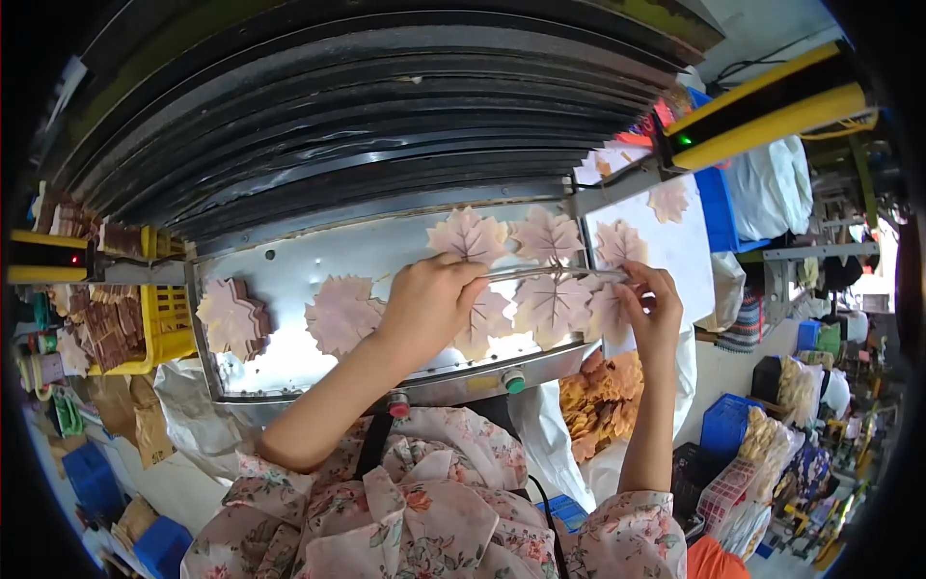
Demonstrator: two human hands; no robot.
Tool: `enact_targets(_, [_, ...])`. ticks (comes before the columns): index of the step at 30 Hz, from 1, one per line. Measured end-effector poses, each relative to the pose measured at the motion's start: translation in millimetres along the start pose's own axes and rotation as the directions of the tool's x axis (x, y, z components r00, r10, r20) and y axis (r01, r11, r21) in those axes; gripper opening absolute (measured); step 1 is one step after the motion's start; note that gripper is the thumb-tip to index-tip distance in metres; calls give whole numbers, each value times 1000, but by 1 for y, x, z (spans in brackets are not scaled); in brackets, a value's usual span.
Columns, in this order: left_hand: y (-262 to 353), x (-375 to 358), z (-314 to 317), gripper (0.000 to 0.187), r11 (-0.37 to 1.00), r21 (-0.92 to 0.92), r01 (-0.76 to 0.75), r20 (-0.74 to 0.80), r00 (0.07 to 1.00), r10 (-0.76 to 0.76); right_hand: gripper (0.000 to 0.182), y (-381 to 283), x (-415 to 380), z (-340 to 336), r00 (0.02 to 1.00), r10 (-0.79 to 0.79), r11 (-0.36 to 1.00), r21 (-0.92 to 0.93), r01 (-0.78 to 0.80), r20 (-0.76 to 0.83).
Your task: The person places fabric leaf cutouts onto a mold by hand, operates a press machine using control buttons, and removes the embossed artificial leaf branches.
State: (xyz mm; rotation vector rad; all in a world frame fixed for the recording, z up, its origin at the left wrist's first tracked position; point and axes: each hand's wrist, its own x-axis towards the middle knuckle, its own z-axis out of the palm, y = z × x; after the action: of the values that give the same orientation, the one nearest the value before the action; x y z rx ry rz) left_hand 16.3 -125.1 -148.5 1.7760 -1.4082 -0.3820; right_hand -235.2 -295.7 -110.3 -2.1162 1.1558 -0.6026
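A row of joined pale pink leaf pieces (553,306) lies over the right part of the metal work surface (386,256), with a thin rod-like strip (540,273) across their middle. My left hand (436,299) is closed on the strip's left end, fingers pressed together. At the strip's right end my right hand (653,294) pinches, thumb and index finger meeting beside a leaf (619,243). Left of my left hand lies a stack of pink leaves (344,315), and a second stack (232,319) sits at the surface's left end.
Dark ribbed machinery (367,116) rises behind the surface. Yellow sensor bars (767,108) flank it. A red button (398,404) and a green button (513,381) are on the front edge. Orange leaves (600,400) fill a white bag below; a yellow crate (169,323) stands left.
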Motion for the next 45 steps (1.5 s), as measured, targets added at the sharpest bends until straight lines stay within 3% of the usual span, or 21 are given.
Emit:
enact_targets(2, [-11,-13,6,28,1000,4,-7,-41,999,8,31,-2,-3,2,1000,-12,996,-86,13,9])
enact_targets(7, [0,-53,-33,39,976,-99,195,39,981,-192,33,3,-12,2,997,-14,992,-128,4,-76])
enact_targets(8, [-4,-66,-45,37,976,-58,210,-72,974,-213,33,7,-14,-5,998,-27,994,-110,21,-54])
enact_targets(10, [-12,-87,-67,33,972,11,233,-273,936,-221,32,11,-18,-15,981,-152,916,-390,95,-120])
enact_targets(11, [-13,-89,-76,33,970,14,244,-277,933,-231,32,3,-18,-11,982,-154,917,-385,102,-109])
enact_targets(13, [-13,-87,-92,24,861,150,486,-424,818,-388,31,-27,-22,4,987,-160,967,-204,154,-11])
enact_targets(18, [-52,-91,-93,19,874,150,462,-352,851,-389,26,-122,-25,89,883,-326,945,115,305,338])
enact_targets(20, [-49,-86,-99,16,883,136,449,-341,858,-383,28,-141,-20,125,836,-340,932,271,240,430])
enact_targets(23, [-32,-78,-113,15,891,54,450,-307,857,-414,30,-158,-1,175,804,-416,902,309,302,426])
enact_targets(26, [-22,-78,-117,15,879,-104,465,-245,845,-476,29,-163,10,201,792,-418,862,469,191,445])
enact_targets(27, [-30,-81,-111,16,870,-207,448,-222,844,-488,29,-164,13,200,744,-327,878,478,11,582])
enact_targets(29, [-41,-83,-106,17,822,-403,403,-175,847,-502,28,-165,20,200,555,-166,851,403,-337,815])
enact_targets(30, [-42,-85,-105,17,819,-407,405,-179,844,-506,28,-162,21,199,550,-165,854,398,-336,819])
enact_targets(33, [-30,-79,-105,10,580,-629,518,87,788,-609,26,-146,15,190,696,-152,854,447,-264,702])
enact_targets(38, [-22,-74,-102,15,547,-698,462,50,794,-606,21,-143,6,182,717,-134,701,577,-420,684])
enact_targets(41, [-21,-76,-100,25,880,-205,429,-272,838,-473,18,-131,4,166,722,-50,779,479,-404,690])
enact_targets(42, [-24,-78,-98,25,878,-205,433,-272,836,-476,18,-129,4,160,719,-50,779,477,-406,693])
enact_targets(45, [-39,-89,-83,23,799,282,531,-456,807,-375,17,-125,0,138,707,-11,734,486,-475,707])
